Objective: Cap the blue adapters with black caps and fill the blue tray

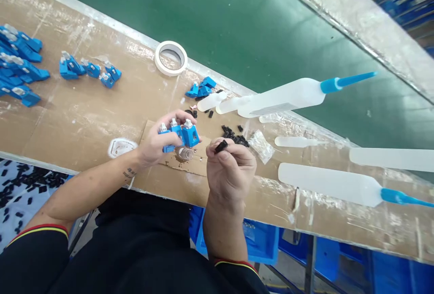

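Observation:
My left hand [156,145] is closed around several blue plastic parts [190,135] with white nozzle-like tops, held side by side over the table. Between the thumb and fingers of my right hand [232,167] is pinched a small black plastic piece [221,146]. A small clear cup [185,153] stands just below the blue parts, on a flat cardboard piece [172,163] with dark wet spots. Behind my right hand lies a pile of similar black pieces [233,135], partly hidden by the fingers.
White squeeze bottles with blue tips [328,183] lie on the right. A clear bag [261,146] is beside the black pile. A tape roll [171,58] sits by the green strip [203,13]. More blue parts [22,65] are grouped at left. Blue bins [261,242] stand below the table edge.

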Tool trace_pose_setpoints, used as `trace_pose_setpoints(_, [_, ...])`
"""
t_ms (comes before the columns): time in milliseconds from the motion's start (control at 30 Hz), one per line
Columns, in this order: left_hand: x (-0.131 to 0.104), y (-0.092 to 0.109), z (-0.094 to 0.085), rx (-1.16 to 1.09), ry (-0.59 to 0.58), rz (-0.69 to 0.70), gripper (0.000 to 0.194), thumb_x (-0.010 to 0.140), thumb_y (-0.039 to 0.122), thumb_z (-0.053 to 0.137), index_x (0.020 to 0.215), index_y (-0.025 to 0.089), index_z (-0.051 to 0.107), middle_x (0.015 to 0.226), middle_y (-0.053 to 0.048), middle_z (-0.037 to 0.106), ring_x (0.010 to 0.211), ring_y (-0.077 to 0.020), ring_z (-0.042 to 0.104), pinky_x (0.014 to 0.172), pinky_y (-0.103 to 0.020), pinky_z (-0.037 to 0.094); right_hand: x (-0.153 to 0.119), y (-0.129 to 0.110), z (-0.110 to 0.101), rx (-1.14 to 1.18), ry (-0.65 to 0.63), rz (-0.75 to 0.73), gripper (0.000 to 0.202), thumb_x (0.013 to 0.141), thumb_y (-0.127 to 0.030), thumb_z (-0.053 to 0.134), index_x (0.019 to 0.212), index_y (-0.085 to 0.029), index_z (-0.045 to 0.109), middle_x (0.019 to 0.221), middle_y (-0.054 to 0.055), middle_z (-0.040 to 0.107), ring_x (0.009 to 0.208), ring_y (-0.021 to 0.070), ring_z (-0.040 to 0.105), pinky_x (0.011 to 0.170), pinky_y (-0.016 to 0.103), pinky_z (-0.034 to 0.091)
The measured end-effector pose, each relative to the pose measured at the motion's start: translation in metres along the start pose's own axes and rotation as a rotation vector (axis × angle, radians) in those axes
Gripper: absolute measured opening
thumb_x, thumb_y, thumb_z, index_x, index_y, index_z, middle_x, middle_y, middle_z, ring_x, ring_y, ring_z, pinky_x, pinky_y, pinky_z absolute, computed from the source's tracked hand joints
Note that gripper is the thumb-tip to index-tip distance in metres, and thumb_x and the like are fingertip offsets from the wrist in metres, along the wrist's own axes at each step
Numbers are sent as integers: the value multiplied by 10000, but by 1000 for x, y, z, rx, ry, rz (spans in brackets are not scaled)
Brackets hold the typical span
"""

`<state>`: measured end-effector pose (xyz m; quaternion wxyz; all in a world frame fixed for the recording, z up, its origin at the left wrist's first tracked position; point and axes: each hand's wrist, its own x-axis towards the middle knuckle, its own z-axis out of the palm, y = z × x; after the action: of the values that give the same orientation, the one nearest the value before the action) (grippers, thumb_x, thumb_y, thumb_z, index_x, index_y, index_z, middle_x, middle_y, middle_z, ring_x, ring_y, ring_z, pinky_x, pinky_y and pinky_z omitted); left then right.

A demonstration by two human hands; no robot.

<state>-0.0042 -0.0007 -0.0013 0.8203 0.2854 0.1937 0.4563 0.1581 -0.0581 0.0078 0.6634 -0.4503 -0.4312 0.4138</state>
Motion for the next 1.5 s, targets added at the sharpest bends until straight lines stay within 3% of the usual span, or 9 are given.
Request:
trace_pose_setpoints(267, [-5, -2, 2, 76, -13, -39, 378, 599, 169, 690, 973, 179, 644, 808, -1, 650, 649, -127, 579, 586, -256, 469, 1, -1, 11, -219, -66, -202, 207, 825, -131, 788, 929, -311, 794, 871, -8, 732, 845, 152, 686, 746, 318, 565])
trace_pose_setpoints(600, [-5, 1, 3, 158, 70, 5, 351, 588, 179, 646, 938, 174, 621, 796, -1, 633, 675, -129, 553, 598, -258, 441, -2, -7, 18, -570, -83, -394, 256, 822, -59, 750, 959, -275, 769, 921, 7, 750, 874, 179, 731, 789, 375, 630])
trace_pose_setpoints(867, [-9, 9, 9, 462, 72, 168, 206, 673, 225, 651, 857, 176, 571, 754, 10, 602, 621, -108, 503, 580, -252, 409, 0, -25, 15, -759, -221, -339, 200, 861, -93, 734, 948, -270, 768, 965, 23, 755, 877, 191, 730, 799, 382, 625])
trace_pose_setpoints(1067, [-7, 17, 9, 432, -57, -68, 230, 626, 203, 618, 845, 180, 553, 729, 27, 564, 604, -102, 471, 558, -249, 377, 13, -27, -6, -528, -363, -59, 88, 876, -196, 762, 916, -261, 719, 888, 2, 691, 848, 160, 679, 743, 313, 583])
trace_pose_setpoints(1233, [-7, 23, 8, 427, -104, -165, 244, 597, 188, 612, 831, 185, 542, 669, 48, 509, 578, -95, 438, 534, -241, 334, 16, -22, -9, -479, -523, 51, 358, 933, -258, 704, 1284, -316, 662, 1199, 58, 655, 1004, 186, 658, 744, 315, 595])
trace_pose_setpoints(1367, [-7, 25, 7, 401, -119, -116, 239, 601, 167, 616, 813, 192, 508, 669, 54, 497, 581, -91, 440, 542, -239, 357, 11, -24, -3, -556, -551, -9, 460, 990, -213, 603, 1417, -384, 586, 1390, 63, 597, 1157, 219, 642, 834, 368, 614])
trace_pose_setpoints(1500, [-6, 22, 3, 307, -100, -104, 270, 610, 143, 667, 803, 194, 485, 696, 52, 534, 602, -87, 483, 579, -229, 415, 3, -20, 6, -628, -516, -168, 415, 995, -176, 575, 1377, -333, 614, 1434, 77, 605, 1318, 258, 591, 1050, 488, 562])
